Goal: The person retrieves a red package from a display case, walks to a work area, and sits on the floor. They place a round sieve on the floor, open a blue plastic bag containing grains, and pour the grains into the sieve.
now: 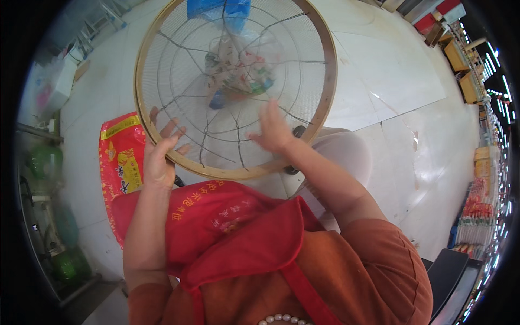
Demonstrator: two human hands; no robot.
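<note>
A large round sieve (331, 53) with a wooden hoop and fine wire mesh is held up before me, tilted. Thicker dark wires form spokes and rings across its mesh. My left hand (161, 156) grips the hoop at its lower left, thumb on the near side and fingers spread against the mesh. My right hand (273, 126) is over the lower right of the mesh, blurred, with thumb and fingers apart and nothing in it. Whether it touches the mesh I cannot tell. Through the mesh shows a clear plastic bag (239, 77) of crumpled wrappers on the floor.
A blue plastic bag (219, 9) lies beyond the sieve. On the pale tiled floor (390, 73), a red printed sack (122, 158) rests left of my knees. Green bottles (44, 160) stand at far left, stacked packaged goods (479, 207) at right. A black seat (447, 280) is at lower right.
</note>
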